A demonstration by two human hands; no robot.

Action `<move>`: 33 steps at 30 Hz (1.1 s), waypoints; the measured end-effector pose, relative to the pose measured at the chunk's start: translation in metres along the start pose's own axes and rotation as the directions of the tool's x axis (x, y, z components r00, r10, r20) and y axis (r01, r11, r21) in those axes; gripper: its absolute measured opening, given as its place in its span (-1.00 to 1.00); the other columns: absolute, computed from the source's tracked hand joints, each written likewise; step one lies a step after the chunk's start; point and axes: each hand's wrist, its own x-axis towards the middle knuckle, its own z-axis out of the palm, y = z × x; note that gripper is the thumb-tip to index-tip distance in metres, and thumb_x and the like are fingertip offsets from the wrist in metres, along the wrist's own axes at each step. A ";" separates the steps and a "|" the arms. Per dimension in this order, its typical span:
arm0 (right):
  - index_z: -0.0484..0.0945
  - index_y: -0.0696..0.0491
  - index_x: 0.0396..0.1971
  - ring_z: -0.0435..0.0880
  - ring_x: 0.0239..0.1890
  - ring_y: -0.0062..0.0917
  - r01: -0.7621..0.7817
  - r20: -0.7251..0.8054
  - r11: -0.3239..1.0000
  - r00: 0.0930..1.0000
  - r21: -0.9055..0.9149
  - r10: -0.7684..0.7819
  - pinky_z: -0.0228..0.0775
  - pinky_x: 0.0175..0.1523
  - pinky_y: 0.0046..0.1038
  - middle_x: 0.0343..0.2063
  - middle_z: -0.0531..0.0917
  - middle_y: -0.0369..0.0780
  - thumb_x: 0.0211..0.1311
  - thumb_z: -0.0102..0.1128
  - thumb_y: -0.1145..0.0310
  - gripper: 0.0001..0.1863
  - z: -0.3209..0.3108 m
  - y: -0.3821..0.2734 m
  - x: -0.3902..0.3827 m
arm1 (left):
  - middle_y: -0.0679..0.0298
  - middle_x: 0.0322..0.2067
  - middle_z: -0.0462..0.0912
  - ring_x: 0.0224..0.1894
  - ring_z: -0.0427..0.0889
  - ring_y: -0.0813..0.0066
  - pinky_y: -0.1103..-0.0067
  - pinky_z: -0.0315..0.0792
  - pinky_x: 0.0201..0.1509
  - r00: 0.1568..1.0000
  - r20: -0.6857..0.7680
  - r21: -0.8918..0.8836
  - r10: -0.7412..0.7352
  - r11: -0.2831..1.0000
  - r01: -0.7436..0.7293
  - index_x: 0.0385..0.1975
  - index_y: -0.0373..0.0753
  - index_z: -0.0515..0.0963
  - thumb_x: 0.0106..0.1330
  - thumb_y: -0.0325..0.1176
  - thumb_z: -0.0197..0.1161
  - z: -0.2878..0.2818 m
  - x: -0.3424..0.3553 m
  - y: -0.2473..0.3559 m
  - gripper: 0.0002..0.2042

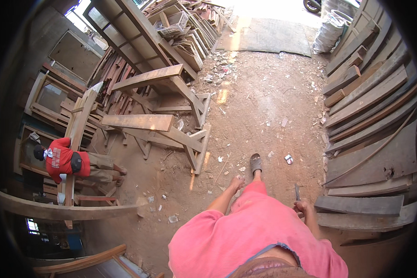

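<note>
My left hand point(237, 182) hangs ahead of my body with its fingers curled together, and nothing shows in it. In my right hand point(302, 207) is a slim dark tool point(297, 191) with a narrow, blade-like end pointing forward; its exact kind is too small to make out. Both hands are in the air over the dirt floor point(264, 111), touching no workpiece. A sandalled foot point(255, 163) of mine is stretched out in front, between the two hands. My pink shirt covers much of the lower middle.
Wooden trestles point(171, 125) stand to the left. Boards point(373, 104) lean along the right wall. Far left, a person in a red shirt point(62, 160) bends over a long plank point(81, 125). Scraps litter the floor; a flat sheet point(268, 39) and white sack point(329, 32) lie ahead.
</note>
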 end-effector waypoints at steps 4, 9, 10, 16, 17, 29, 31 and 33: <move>0.59 0.24 -0.40 0.60 -0.57 -0.41 0.209 -0.029 0.976 0.978 0.069 -0.207 0.43 -0.50 -0.27 -0.53 0.65 -0.14 0.26 0.12 0.37 -0.79 -0.010 -0.140 0.028 | 0.20 -0.52 0.64 -0.54 0.58 0.42 0.35 0.36 -0.56 1.000 -0.026 0.427 -0.017 0.904 0.026 -0.47 -0.23 0.62 0.15 -0.06 0.26 -0.067 0.065 -0.055 -0.68; 0.58 0.24 -0.41 0.61 -0.53 -0.40 0.190 -0.046 0.979 0.981 0.076 -0.187 0.45 -0.48 -0.26 -0.54 0.64 -0.16 0.25 0.14 0.34 -0.77 -0.045 -0.230 0.072 | 0.25 -0.58 0.60 -0.59 0.55 0.42 0.36 0.35 -0.57 0.975 0.023 0.604 -0.221 0.780 0.162 -0.52 -0.27 0.61 0.15 -0.04 0.24 -0.122 0.126 0.035 -0.65; 0.60 0.23 -0.44 0.63 -0.51 -0.41 0.201 -0.070 0.972 0.979 0.120 -0.193 0.45 -0.46 -0.26 -0.52 0.66 -0.16 0.22 0.17 0.33 -0.77 -0.042 -0.267 0.031 | 0.26 -0.62 0.57 -0.60 0.54 0.43 0.38 0.35 -0.58 0.968 -0.020 0.357 -0.249 0.903 0.240 -0.56 -0.27 0.61 0.15 -0.04 0.25 -0.135 0.140 0.049 -0.65; 0.65 0.28 -0.39 0.67 -0.44 -0.38 0.240 -0.144 0.903 0.941 -0.355 -0.307 0.47 -0.41 -0.17 -0.44 0.69 -0.08 0.20 0.17 0.35 -0.74 -0.077 -0.355 0.074 | 0.32 -0.46 0.65 -0.58 0.53 0.53 0.56 0.32 -0.60 0.974 -0.219 0.018 0.064 0.998 -0.062 -0.31 -0.14 0.59 0.28 -0.17 0.20 -0.143 0.222 0.222 -0.81; 0.64 0.28 -0.36 0.67 -0.44 -0.38 0.220 -0.134 0.921 0.952 -0.320 -0.274 0.47 -0.40 -0.18 -0.44 0.69 -0.09 0.19 0.17 0.35 -0.75 -0.089 -0.362 0.093 | 0.32 -0.46 0.64 -0.57 0.54 0.54 0.57 0.32 -0.59 0.975 -0.217 -0.021 0.053 0.998 -0.059 -0.30 -0.15 0.59 0.28 -0.17 0.20 -0.137 0.231 0.246 -0.80; 0.63 0.22 -0.24 0.66 -0.44 -0.38 0.140 -0.013 0.845 0.985 -0.516 -0.171 0.48 -0.34 -0.22 -0.48 0.65 -0.12 0.18 0.15 0.38 -0.76 -0.210 -0.654 0.159 | 0.32 -0.73 0.44 -0.77 0.35 0.47 0.44 0.17 -0.72 0.940 -0.155 -0.220 -0.304 0.938 0.267 -0.63 -0.19 0.47 0.22 -0.19 0.16 -0.099 0.323 0.353 -0.74; 0.62 0.21 -0.23 0.66 -0.44 -0.39 0.132 0.004 0.860 0.989 -0.493 -0.150 0.49 -0.33 -0.23 -0.49 0.65 -0.13 0.18 0.14 0.38 -0.76 -0.207 -0.749 0.141 | 0.32 -0.72 0.47 -0.76 0.37 0.47 0.42 0.15 -0.71 0.935 -0.200 -0.127 -0.294 0.954 0.273 -0.60 -0.20 0.52 0.23 -0.19 0.16 -0.112 0.335 0.368 -0.75; 0.39 -0.04 -0.60 0.39 -0.59 -0.57 0.143 0.009 0.902 0.988 -0.406 -0.152 0.27 -0.47 -0.36 -0.67 0.42 -0.34 0.12 0.16 0.37 -0.84 -0.218 -0.823 0.164 | 0.31 -0.71 0.49 -0.76 0.38 0.47 0.40 0.15 -0.70 0.931 -0.245 -0.119 -0.272 0.961 0.249 -0.56 -0.22 0.57 0.23 -0.17 0.17 -0.101 0.350 0.392 -0.74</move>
